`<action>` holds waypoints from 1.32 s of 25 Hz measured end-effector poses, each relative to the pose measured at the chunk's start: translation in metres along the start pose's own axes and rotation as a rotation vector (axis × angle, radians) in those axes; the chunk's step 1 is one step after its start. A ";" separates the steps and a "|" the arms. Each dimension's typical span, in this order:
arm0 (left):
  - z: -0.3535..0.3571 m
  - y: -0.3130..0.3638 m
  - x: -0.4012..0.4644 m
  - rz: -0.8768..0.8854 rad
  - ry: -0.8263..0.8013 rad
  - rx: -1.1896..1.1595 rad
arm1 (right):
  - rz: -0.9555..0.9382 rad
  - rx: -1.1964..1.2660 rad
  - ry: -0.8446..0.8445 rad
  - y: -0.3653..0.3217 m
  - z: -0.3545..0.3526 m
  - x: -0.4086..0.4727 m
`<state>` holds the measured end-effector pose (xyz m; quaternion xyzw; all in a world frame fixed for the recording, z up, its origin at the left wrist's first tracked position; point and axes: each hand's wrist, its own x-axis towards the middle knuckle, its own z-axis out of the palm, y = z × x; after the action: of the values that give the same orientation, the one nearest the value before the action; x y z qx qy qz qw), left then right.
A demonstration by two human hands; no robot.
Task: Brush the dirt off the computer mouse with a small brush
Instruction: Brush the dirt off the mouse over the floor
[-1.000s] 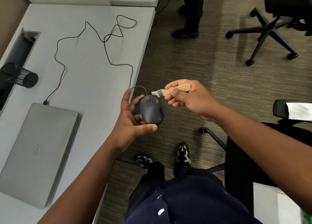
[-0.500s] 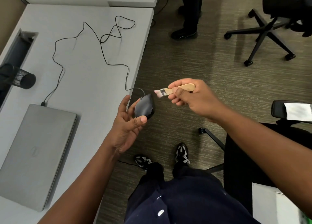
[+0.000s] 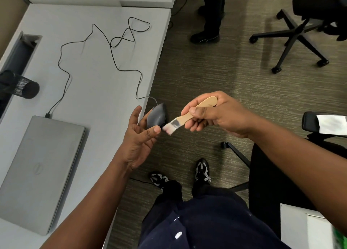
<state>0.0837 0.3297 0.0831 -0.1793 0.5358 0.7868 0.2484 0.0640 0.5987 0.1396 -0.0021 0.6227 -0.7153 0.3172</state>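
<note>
Grey desk (image 3: 97, 76) edge, carpet beyond. Left hand (image 3: 139, 138) pinches mouse (image 3: 156, 115) between thumb and fingers, held tilted just off the desk's right edge. Right hand (image 3: 216, 113) grips brush (image 3: 187, 115); bristles touch mouse's near end (brushing seemingly underway, dirt not discernible).

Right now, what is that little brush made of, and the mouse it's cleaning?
The brush, held in the right hand: the handle looks like pale, unpainted wood, with a shiny band, likely metal, and soft whitish bristles, which are blurry. The mouse, held in the left hand: probably dark grey matte plastic, smooth and showing no bright reflections.
</note>
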 end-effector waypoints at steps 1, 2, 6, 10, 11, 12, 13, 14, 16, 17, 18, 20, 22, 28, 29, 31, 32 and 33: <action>0.000 0.001 0.001 0.001 -0.001 0.003 | 0.001 0.020 -0.032 0.000 -0.001 -0.001; 0.000 0.002 0.002 0.000 -0.005 0.008 | -0.003 0.041 -0.041 -0.001 -0.002 -0.001; 0.000 0.003 0.006 -0.013 -0.024 0.018 | -0.011 0.116 0.015 0.001 -0.009 0.009; -0.002 0.007 0.004 -0.024 -0.040 0.017 | -0.003 0.117 0.149 0.006 -0.013 0.019; -0.002 0.007 0.003 -0.027 -0.059 0.025 | 0.000 0.107 0.180 0.008 -0.013 0.020; -0.002 0.007 0.001 -0.031 -0.076 0.037 | 0.002 0.087 0.214 0.010 -0.012 0.023; -0.001 0.007 0.000 -0.031 -0.091 0.053 | 0.001 0.057 0.253 0.013 -0.010 0.026; 0.001 0.007 -0.002 -0.031 -0.107 0.064 | -0.005 0.016 0.297 0.016 -0.007 0.029; 0.006 0.005 -0.004 -0.032 -0.132 0.073 | -0.033 -0.083 0.376 0.021 -0.002 0.032; 0.007 0.004 -0.004 -0.026 -0.131 0.073 | -0.053 -0.129 0.393 0.021 0.000 0.032; 0.007 0.004 -0.003 -0.017 -0.119 0.069 | -0.069 -0.165 0.389 0.021 0.002 0.032; 0.007 0.004 -0.002 0.002 -0.088 0.057 | -0.081 -0.194 0.344 0.017 0.006 0.027; 0.007 0.002 0.000 0.015 -0.065 0.048 | -0.088 -0.174 0.304 0.013 0.008 0.022; 0.001 -0.001 0.002 0.026 0.015 0.020 | -0.035 -0.004 0.099 0.001 0.004 0.009; -0.001 -0.001 0.002 0.029 0.030 0.028 | -0.034 0.038 0.057 -0.001 0.003 0.007; -0.004 -0.003 0.005 0.039 0.064 0.069 | -0.047 0.115 0.027 -0.002 0.001 0.007; -0.003 -0.003 0.005 0.043 0.066 0.088 | -0.044 0.153 0.038 -0.001 0.000 0.008; -0.002 -0.003 0.006 0.043 0.054 0.097 | -0.030 0.187 0.056 0.001 -0.001 0.010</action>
<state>0.0809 0.3294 0.0769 -0.1764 0.5836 0.7600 0.2253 0.0561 0.5945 0.1341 0.0384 0.5616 -0.7748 0.2877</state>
